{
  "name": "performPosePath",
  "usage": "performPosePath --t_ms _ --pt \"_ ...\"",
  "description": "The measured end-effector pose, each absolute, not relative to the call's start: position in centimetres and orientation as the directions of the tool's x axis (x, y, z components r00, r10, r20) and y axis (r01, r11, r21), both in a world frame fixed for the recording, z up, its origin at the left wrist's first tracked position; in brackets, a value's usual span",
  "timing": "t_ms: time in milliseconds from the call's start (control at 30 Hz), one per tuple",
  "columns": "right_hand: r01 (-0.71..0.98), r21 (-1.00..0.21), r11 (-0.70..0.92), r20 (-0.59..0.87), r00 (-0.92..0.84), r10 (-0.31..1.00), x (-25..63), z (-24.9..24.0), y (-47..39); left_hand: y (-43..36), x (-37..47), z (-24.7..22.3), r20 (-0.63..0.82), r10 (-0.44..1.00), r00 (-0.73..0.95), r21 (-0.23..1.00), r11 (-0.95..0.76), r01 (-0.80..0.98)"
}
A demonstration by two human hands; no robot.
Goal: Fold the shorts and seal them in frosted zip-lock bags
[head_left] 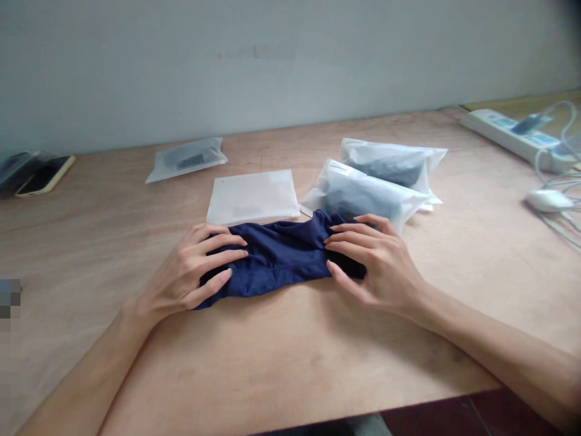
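Note:
A strip of dark navy cloth, folded and a little wrinkled, lies across the wooden table in front of me. On its left end rests my left hand, fingers spread over the fabric. My right hand lies on the other end, its fingers apart and the thumb at the near edge; a darker part of the cloth shows under the palm. Just beyond the fabric is a flat white bag. Behind my right hand, a filled frosted bag with dark contents touches or nearly touches the cloth.
Another filled frosted bag lies behind the first. A frosted bag with a dark label sits back left. A phone is at far left. At right stand a power strip and a white charger with cables. The wall borders the table's back.

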State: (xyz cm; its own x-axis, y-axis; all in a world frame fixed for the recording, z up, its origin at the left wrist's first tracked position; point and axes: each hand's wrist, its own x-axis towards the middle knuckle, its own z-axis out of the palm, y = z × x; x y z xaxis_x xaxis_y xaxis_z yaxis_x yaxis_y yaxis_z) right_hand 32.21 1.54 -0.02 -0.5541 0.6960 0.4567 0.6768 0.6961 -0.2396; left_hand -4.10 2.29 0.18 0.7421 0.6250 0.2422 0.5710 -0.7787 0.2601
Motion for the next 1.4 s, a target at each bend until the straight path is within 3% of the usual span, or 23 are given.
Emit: performPosePath --t_ms 200,333,400,467,533,633,700,867,1033,1200,1300,1400 --pt "0.847 -0.049 0.529 0.420 -0.463 0.781 32.1 -0.4 1.3 2.2 -4.0 0.1 0.348 0.606 0.716 0.223 -0.795 0.564" --pt "0.833 0.054 0.551 0.477 -0.506 0.719 32.3 -0.6 1.4 2.0 -3.8 0.2 0.328 0.618 0.714 0.181 -0.783 0.595" --pt "0.719 0.023 0.694 0.503 -0.609 0.614 32.5 -0.8 1.8 1.9 -3.6 0.3 0.298 0.620 0.726 0.180 -0.783 0.596" --pt "0.529 -0.081 0.845 0.479 -0.722 0.499 32.7 -1.1 2.3 1.8 -3.4 0.3 0.261 0.626 0.735 0.179 -0.780 0.600" --pt "0.463 -0.201 0.863 0.387 -0.772 0.504 32.8 -1.5 2.8 1.8 -3.3 0.3 0.223 0.641 0.735 0.189 -0.768 0.612" --pt "0.525 -0.252 0.813 0.222 -0.786 0.577 33.0 -1.8 3.2 2.1 -3.8 -0.1 0.205 0.664 0.719 0.202 -0.748 0.632" --pt "0.554 -0.246 0.795 0.187 -0.778 0.600 33.1 -1.9 3.2 2.6 -4.5 -0.3 0.215 0.666 0.714 0.193 -0.746 0.638" --pt "0.576 -0.230 0.785 0.299 -0.725 0.620 33.1 -1.9 3.3 3.8 -6.0 -0.6 0.226 0.697 0.681 0.178 -0.716 0.674" --pt "0.704 -0.259 0.662 0.557 -0.451 0.697 33.3 -1.9 4.0 3.7 -5.8 -0.7 0.301 0.772 0.559 0.253 -0.630 0.734" --pt "0.833 -0.252 0.493 0.506 -0.320 0.801 33.7 -2.0 4.6 3.7 -5.3 -1.3 0.280 0.878 0.388 0.274 -0.460 0.844" --pt "0.830 -0.263 0.492 0.468 -0.336 0.817 33.9 -2.0 4.9 4.0 -5.4 -1.7 0.268 0.917 0.294 0.303 -0.370 0.878" --pt "0.782 -0.349 0.517 0.448 -0.345 0.824 34.0 -2.0 4.9 4.3 -5.5 -1.9 0.254 0.944 0.209 0.389 -0.298 0.872"
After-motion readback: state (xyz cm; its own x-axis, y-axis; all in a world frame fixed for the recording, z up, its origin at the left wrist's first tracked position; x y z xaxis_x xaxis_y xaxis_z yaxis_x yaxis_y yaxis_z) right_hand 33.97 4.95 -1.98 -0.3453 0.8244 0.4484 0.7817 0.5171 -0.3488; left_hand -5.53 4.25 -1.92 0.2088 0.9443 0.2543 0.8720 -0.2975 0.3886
